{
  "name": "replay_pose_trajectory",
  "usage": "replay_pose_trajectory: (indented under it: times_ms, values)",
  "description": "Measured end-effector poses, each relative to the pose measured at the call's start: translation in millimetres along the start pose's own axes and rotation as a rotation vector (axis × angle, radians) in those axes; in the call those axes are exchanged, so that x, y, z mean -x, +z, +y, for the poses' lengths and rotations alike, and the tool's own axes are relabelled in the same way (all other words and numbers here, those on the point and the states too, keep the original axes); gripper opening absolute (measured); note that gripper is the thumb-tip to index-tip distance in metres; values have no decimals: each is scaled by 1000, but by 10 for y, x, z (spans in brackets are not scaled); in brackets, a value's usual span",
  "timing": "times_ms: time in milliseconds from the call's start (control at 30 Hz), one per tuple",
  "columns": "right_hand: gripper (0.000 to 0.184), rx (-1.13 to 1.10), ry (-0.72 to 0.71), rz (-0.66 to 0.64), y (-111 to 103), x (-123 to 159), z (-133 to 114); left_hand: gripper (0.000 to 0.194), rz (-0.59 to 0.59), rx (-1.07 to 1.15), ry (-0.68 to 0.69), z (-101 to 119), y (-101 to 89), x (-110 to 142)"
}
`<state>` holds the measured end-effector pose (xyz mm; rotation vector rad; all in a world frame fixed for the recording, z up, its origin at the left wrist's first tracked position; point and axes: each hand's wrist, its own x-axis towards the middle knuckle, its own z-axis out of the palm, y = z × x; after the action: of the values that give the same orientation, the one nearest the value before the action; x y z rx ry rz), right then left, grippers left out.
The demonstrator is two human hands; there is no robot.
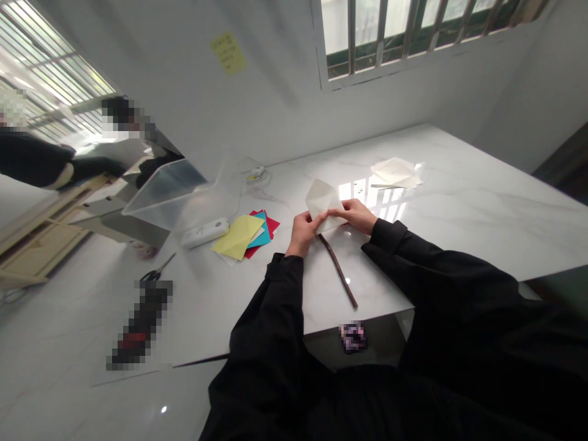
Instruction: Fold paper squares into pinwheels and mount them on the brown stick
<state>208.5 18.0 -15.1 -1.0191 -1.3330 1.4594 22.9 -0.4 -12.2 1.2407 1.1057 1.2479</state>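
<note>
Between my two hands is a sheet of cream paper (321,197), folded to a point at its top like an envelope. My left hand (303,234) pinches its lower left edge. At the lower right edge, my right hand (356,215) grips the same paper, its thumb close to the left thumb. A thin brown stick (339,269) lies on the white marbled table below the paper, its upper end partly hidden by the paper and hands. Several cream folded papers (394,173) rest in a pile beyond my right hand.
Yellow, blue and red paper sheets (239,237) lie to the left, beside a white power strip (205,233) and a clear plastic bin (172,197). Scissors (156,271) and a blurred dark object (140,324) lie further left. Other people are at the far left. A yellow note (228,54) hangs on the wall.
</note>
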Motion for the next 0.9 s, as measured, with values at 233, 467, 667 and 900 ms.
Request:
replay_pose_trajectory:
  times_ms: [233,467,667,900]
  values:
    - [36,47,43,-59,-6,-7,10,59,143,92,58,40,-101,-84]
    - [32,90,42,-44,-3,1,-3,50,190,120,97,108,-143,-91]
    - [32,109,31,-20,8,11,-14,56,100,163,7,172,-104,-42]
    - [37,88,-5,-37,3,-9,31,65,30,173,-82,196,-74,4]
